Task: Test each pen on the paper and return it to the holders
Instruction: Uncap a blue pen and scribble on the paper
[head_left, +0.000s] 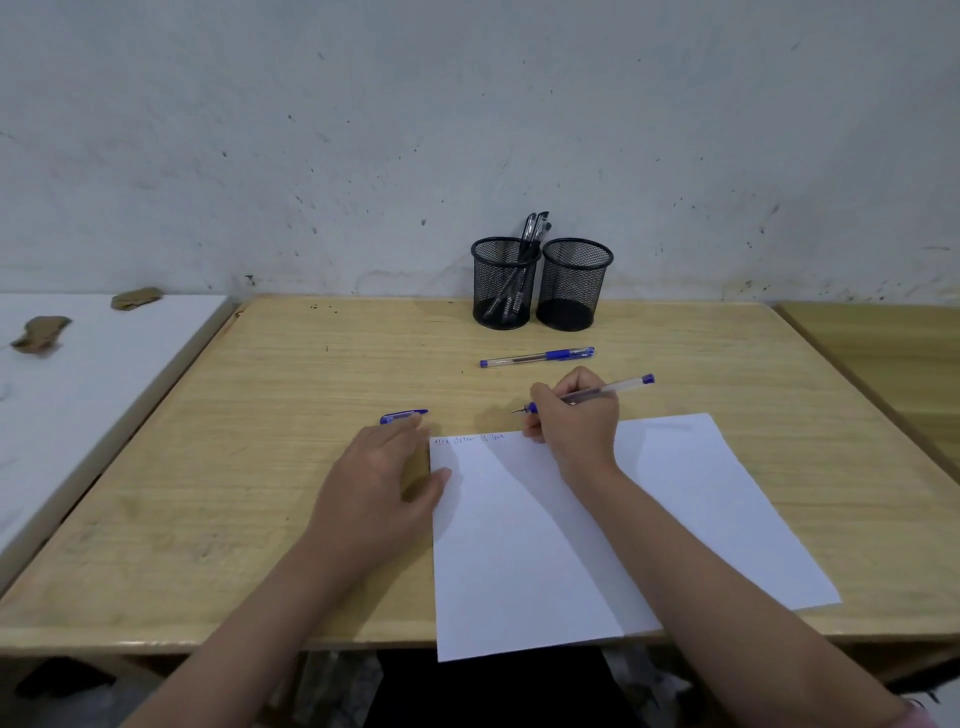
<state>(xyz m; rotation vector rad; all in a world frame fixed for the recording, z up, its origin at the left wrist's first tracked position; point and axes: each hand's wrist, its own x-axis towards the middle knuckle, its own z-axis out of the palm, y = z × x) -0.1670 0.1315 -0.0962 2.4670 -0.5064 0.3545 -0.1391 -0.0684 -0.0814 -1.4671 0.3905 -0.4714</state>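
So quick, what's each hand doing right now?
Left hand: open, fingers by the blue pen cap.
Right hand: holding the uncapped blue pen above the paper.

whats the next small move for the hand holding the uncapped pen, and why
Probably bring the loose blue pen cap to the uncapped blue pen and cap it. The right hand holds that pen lifted past the white paper sheet, writing is there already, and the left hand rests by the cap.

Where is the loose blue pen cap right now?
The blue pen cap lies on the table, just beyond the left hand fingertips, left of the paper.
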